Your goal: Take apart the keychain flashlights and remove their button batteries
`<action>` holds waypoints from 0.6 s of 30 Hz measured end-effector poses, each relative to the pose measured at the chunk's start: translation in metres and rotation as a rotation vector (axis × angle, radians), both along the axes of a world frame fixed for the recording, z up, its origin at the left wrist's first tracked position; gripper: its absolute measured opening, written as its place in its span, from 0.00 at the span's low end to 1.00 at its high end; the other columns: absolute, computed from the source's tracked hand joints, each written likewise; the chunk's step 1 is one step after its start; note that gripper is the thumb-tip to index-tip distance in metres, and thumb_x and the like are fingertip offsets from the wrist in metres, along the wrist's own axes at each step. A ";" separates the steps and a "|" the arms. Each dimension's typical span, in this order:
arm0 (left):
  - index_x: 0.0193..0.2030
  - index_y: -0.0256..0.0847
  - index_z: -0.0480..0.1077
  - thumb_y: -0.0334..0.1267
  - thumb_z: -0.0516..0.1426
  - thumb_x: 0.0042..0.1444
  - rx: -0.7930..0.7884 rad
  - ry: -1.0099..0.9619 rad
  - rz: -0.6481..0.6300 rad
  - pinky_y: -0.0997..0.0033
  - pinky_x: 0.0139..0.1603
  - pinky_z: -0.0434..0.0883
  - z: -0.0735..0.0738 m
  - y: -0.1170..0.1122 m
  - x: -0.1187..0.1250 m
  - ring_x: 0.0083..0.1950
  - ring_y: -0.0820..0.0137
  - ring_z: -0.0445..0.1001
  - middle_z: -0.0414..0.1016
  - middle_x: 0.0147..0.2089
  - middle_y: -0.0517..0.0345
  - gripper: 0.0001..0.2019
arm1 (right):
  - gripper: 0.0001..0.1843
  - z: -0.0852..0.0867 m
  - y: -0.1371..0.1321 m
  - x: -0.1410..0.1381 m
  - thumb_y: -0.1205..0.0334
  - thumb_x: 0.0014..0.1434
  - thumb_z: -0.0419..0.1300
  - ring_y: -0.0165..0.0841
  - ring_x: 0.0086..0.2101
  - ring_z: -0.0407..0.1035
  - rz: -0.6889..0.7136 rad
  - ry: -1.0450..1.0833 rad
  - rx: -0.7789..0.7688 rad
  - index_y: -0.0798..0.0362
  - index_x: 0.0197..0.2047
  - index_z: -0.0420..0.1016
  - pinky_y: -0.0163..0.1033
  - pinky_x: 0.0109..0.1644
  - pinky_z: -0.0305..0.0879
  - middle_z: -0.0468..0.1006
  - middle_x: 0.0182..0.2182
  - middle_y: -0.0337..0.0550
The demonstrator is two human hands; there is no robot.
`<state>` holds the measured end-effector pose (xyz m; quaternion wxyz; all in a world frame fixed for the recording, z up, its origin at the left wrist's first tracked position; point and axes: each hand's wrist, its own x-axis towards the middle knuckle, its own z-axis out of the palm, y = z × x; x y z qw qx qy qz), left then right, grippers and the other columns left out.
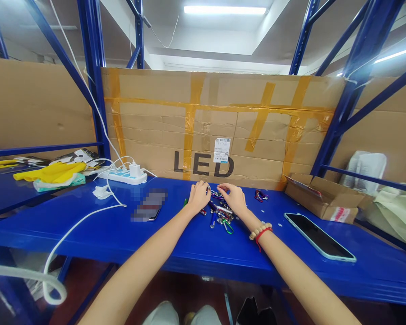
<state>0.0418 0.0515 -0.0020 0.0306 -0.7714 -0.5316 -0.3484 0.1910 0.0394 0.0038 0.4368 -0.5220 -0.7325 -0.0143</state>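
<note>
My left hand (199,197) and my right hand (235,198) meet over a small heap of keychains with coloured carabiner clips (220,217) on the blue shelf (189,243). Both hands have their fingers curled and pinched together around a small purple clip piece (216,194) between them. A bead bracelet and a red cord (261,231) sit on my right wrist. Two more clips, red and blue (260,195), lie apart to the right of the heap.
A phone with a dark screen (320,236) lies flat at the right, near an open cardboard box (325,197). A blurred phone (148,206) lies left of my hands. A white power strip (123,175) with cables and yellow gloves (50,171) sit at the left. A taped cardboard wall marked LED (203,126) backs the shelf.
</note>
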 end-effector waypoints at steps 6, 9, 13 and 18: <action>0.40 0.42 0.66 0.32 0.46 0.59 -0.007 0.019 -0.055 0.64 0.47 0.59 0.002 -0.001 -0.002 0.48 0.65 0.68 0.72 0.44 0.54 0.10 | 0.15 -0.003 0.004 -0.008 0.55 0.54 0.55 0.34 0.34 0.73 0.236 0.302 0.004 0.55 0.38 0.78 0.38 0.40 0.68 0.80 0.35 0.46; 0.40 0.41 0.67 0.32 0.46 0.60 -0.005 0.048 -0.058 0.64 0.47 0.59 0.002 -0.001 -0.002 0.48 0.65 0.68 0.72 0.44 0.54 0.10 | 0.16 -0.005 0.007 -0.009 0.54 0.52 0.56 0.36 0.34 0.73 0.311 0.362 -0.057 0.56 0.36 0.78 0.39 0.40 0.68 0.80 0.34 0.47; 0.42 0.41 0.68 0.32 0.46 0.59 -0.011 0.099 -0.080 0.64 0.47 0.60 0.003 -0.001 -0.001 0.48 0.64 0.69 0.73 0.44 0.52 0.11 | 0.17 -0.005 0.008 -0.008 0.53 0.50 0.58 0.35 0.32 0.73 0.327 0.388 -0.052 0.57 0.35 0.79 0.39 0.38 0.69 0.80 0.33 0.48; 0.42 0.40 0.69 0.30 0.46 0.59 -0.003 0.118 -0.139 0.66 0.48 0.60 0.005 -0.004 -0.002 0.48 0.65 0.69 0.73 0.44 0.53 0.12 | 0.17 -0.006 0.008 -0.008 0.52 0.47 0.60 0.33 0.28 0.71 0.323 0.381 -0.083 0.58 0.32 0.78 0.38 0.33 0.67 0.80 0.29 0.48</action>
